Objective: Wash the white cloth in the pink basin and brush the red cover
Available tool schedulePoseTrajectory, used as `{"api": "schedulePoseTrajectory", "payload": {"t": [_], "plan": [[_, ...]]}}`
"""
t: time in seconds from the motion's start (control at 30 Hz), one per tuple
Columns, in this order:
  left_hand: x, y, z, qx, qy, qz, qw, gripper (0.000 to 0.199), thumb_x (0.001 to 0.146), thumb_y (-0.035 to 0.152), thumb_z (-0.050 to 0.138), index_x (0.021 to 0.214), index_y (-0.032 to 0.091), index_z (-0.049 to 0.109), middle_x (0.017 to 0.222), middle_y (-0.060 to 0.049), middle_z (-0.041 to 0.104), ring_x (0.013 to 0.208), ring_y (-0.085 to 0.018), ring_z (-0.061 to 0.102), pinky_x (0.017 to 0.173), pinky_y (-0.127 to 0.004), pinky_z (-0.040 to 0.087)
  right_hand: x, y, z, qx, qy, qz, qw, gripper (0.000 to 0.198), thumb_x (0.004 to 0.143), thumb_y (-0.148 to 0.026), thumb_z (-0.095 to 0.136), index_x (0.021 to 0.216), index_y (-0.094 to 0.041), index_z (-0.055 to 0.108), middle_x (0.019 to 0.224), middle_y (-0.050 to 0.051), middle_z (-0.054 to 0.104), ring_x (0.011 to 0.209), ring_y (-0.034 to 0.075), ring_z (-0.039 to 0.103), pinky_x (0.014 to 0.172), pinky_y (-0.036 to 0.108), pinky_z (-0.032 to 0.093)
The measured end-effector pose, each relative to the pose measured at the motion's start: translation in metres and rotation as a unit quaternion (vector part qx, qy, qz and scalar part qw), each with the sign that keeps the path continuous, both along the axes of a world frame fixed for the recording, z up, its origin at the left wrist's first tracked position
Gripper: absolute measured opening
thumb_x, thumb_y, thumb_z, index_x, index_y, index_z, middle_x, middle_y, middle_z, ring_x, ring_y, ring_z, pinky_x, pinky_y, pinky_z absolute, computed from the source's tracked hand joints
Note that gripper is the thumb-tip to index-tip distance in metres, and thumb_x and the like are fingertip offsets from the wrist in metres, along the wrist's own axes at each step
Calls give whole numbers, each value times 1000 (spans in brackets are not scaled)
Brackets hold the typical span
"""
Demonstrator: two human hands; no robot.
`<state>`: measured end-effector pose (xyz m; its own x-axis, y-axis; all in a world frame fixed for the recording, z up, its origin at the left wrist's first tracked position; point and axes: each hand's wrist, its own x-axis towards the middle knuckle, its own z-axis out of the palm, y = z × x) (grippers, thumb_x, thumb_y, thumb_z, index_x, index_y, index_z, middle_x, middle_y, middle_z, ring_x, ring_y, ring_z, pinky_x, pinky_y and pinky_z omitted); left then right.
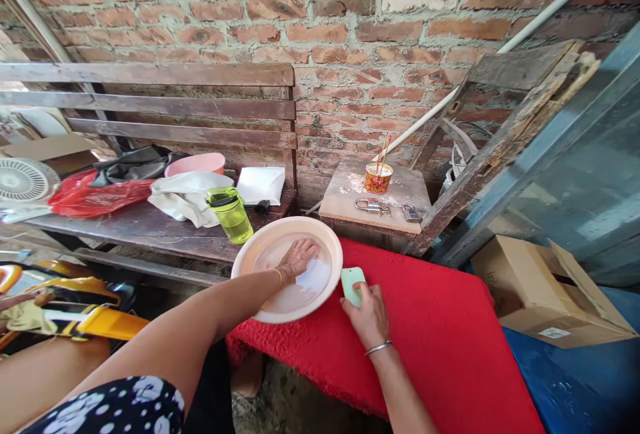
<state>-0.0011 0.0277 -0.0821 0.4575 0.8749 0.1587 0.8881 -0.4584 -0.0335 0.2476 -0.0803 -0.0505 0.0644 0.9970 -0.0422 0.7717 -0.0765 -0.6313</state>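
A pale pink basin [241,281] with shallow water stands on a red cloth [430,327]. My left hand [300,257] reaches into it, fingers stretched out and nearly flat against the inside; a whitish patch shows in the water beside the hand. Just right of the basin, my right hand [369,314] is closed around a pale green rounded block [352,282] with a small hole near its far end. The block's underside is hidden.
A wooden bench [150,231] on the left carries a green bottle [231,215], white cloth [187,194], red bag [97,195] and fan [25,181]. Behind, a small table [345,204] holds padlocks [370,205] and a patterned cup [377,179]. A cardboard box [525,287] sits right.
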Motion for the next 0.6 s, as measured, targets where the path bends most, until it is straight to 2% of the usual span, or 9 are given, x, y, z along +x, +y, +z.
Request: {"api": "schedulePoseTrajectory", "payload": {"t": [0.07,0.17,0.3,0.47,0.53,0.6], "plan": [[1,-1,3,-4,-2,-5,1000,30,97,20,49,124,19,63,127,-12,60,118,-27,52,105,-43,39,-1,-2,6,3,-57,39,998,34,79,-37,69,111,-25,69,104,8,59,97,24,63,85,31,48],[3,-2,8,-19,-7,3,1000,31,97,21,49,124,21,64,126,-12,60,117,-29,53,103,-44,41,34,-5,9,-24,-116,23,993,35,83,-38,65,115,-26,68,106,8,59,99,24,62,88,32,48],[6,-2,9,-22,-10,9,1000,31,98,20,47,122,18,65,126,-14,61,117,-29,53,103,-45,40,127,-14,1,-52,-129,-93,986,46,83,-50,59,121,-26,67,101,9,60,97,26,62,90,36,49],[6,-1,4,-16,-26,9,999,32,95,19,53,126,20,64,129,-13,60,120,-29,52,107,-45,37,253,-40,-6,-68,-101,-251,960,63,69,-68,60,113,-25,70,84,11,61,108,38,61,90,48,51],[6,-1,4,-17,-31,10,999,34,93,19,55,126,20,63,130,-13,59,122,-30,51,107,-46,37,286,-51,-3,-80,-112,-291,947,68,65,-71,61,112,-23,71,79,13,60,112,42,59,89,51,50],[9,-2,7,-26,-25,15,999,33,93,19,55,124,21,63,129,-12,60,121,-30,50,106,-46,37,301,-59,0,-96,-139,-323,931,73,64,-75,58,113,-23,71,80,16,60,108,45,61,84,54,51]]}}
